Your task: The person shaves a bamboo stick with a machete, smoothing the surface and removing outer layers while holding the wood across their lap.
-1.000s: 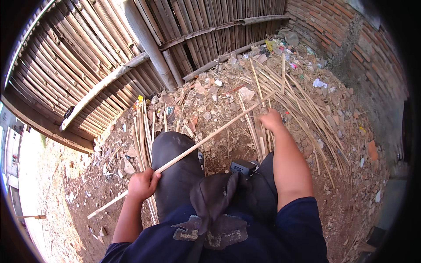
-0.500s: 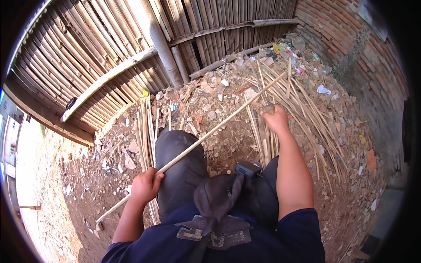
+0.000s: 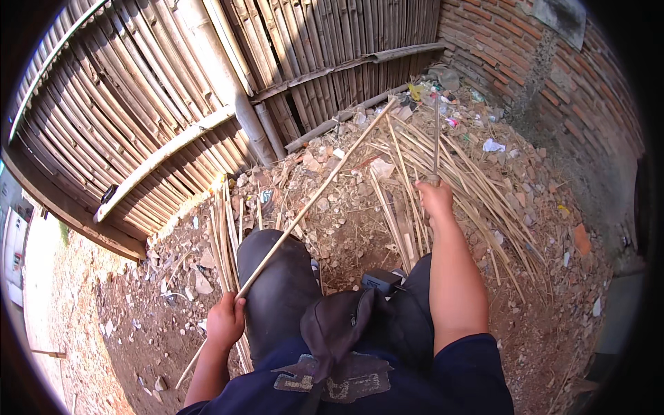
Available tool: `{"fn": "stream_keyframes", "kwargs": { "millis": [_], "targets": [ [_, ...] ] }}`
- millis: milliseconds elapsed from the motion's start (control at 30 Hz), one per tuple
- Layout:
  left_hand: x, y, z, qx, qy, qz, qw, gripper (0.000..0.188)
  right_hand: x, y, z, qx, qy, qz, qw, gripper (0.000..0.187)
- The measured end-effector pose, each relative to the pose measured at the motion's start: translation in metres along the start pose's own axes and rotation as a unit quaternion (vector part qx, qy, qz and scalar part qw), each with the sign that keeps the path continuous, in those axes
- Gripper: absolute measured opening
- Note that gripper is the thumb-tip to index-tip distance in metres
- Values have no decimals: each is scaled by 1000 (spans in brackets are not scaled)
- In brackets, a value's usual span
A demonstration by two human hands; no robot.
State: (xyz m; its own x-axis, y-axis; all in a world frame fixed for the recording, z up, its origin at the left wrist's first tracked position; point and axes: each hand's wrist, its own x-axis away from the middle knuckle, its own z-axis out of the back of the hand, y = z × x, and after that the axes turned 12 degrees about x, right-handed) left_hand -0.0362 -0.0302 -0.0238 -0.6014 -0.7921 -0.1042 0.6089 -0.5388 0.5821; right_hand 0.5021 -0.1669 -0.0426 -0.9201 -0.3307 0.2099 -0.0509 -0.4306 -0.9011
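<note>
A long pale bamboo strip [image 3: 318, 197] slants across my left knee, its upper end pointing toward the bamboo fence. My left hand [image 3: 226, 320] is closed around its lower part, and the thin tail comes out below the fist. On the right, my right hand [image 3: 435, 199] grips the handle of a long, narrow-bladed knife [image 3: 437, 135], which points away from me. The blade is apart from the strip. Beyond and beside that hand lies a spread pile of bamboo strips [image 3: 477, 183]. More bamboo strips [image 3: 223, 238] lie along the outside of my left leg.
A bamboo fence [image 3: 159, 104] with a thick post [image 3: 207, 55] closes the far side. To the right rises a brick wall [image 3: 512, 41]. Rubble and litter [image 3: 332, 166] cover the dirt ground. A small dark box [image 3: 382, 281] sits between my legs.
The strip has swung to a steeper angle, its far end moving left. My right hand has turned, so the knife now points away from me. The whole view has shifted slightly.
</note>
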Motion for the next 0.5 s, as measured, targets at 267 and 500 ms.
{"fn": "stream_keyframes", "kwargs": {
  "millis": [267, 500],
  "targets": [
    [-11, 26, 5, -43, -16, 5, 999, 27, 14, -9, 9, -47, 25, 13, 998, 25],
    [-18, 44, 3, -81, -24, 10, 996, 29, 37, -22, -10, 235, -104, 142, 956, 38]
  ]
}}
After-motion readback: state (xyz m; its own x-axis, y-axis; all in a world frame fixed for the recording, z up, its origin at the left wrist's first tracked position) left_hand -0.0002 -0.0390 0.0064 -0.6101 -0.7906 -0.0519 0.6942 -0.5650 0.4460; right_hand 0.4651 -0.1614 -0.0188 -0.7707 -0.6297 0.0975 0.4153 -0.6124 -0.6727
